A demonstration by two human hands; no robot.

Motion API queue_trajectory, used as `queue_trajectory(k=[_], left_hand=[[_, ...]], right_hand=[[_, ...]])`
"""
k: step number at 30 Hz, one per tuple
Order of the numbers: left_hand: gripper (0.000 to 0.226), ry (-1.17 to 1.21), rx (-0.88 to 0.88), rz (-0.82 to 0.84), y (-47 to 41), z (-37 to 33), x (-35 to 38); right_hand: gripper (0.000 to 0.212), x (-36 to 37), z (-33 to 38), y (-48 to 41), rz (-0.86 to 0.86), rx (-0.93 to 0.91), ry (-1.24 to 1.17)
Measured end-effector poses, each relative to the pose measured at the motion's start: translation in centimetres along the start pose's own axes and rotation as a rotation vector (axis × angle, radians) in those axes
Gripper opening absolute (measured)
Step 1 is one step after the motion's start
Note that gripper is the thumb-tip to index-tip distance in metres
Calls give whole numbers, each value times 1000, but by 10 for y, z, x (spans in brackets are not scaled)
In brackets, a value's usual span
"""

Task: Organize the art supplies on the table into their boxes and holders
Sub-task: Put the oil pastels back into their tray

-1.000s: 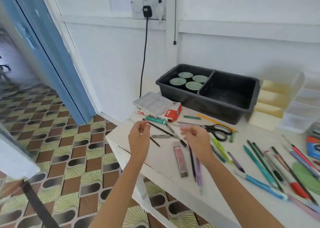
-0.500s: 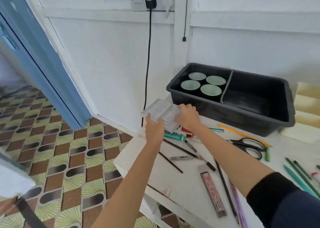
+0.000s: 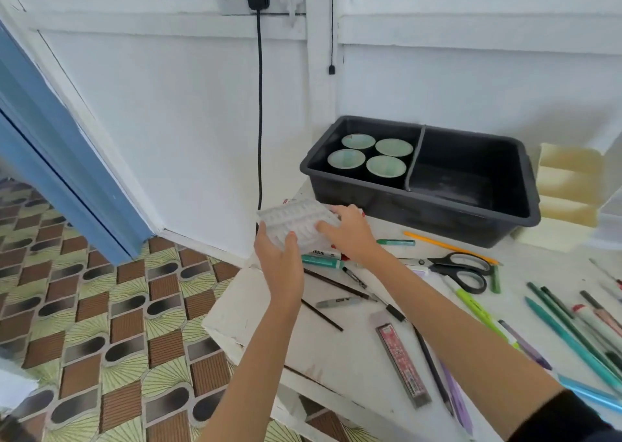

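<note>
A clear ribbed plastic tray lies tilted over a red and white pastel box at the table's far left corner. My left hand grips the tray's near left edge. My right hand holds its right side, fingers curled over the top. Pens, pencils and markers lie scattered on the white table: a teal marker, thin black pencils, a pink lead case. A black two-part tub holds several green cups in its left half.
Black scissors and an orange pencil lie in front of the tub. More pens crowd the right side. A cream tiered holder stands at the right. The table's left edge drops to a patterned tiled floor. A black cable hangs down the wall.
Both hands went from hovering above the pencils to the clear tray on the box and took hold of it. My view has shifted left and closer.
</note>
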State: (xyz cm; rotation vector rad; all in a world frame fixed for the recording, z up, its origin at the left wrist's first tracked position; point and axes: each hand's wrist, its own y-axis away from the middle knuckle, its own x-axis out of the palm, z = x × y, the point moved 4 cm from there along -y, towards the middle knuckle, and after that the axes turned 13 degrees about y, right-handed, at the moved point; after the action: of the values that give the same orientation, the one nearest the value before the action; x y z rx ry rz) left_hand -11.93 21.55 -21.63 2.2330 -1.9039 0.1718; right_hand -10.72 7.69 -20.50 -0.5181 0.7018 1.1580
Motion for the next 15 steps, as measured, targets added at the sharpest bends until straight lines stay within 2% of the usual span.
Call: queue_trajectory(k=[1,4,7,11,15], left_hand=[[56,25,25,1,8,-4,-1],[53,69,46,25,37,-15,-2],[53,97,-19,90,67,-21,5],[56,81,-126,166,109,-18,20],[35,79,-134,234,153,-9,40]], right_hand=[[18,-5,0,10,6,1,-101],[15,-21,-14,37,-13,152,-311],[15,-42,-38,64,-143,263,-379],[9,-71,-69,110,-281,310,-490],[22,-102,-94,163,-346,339,-544]])
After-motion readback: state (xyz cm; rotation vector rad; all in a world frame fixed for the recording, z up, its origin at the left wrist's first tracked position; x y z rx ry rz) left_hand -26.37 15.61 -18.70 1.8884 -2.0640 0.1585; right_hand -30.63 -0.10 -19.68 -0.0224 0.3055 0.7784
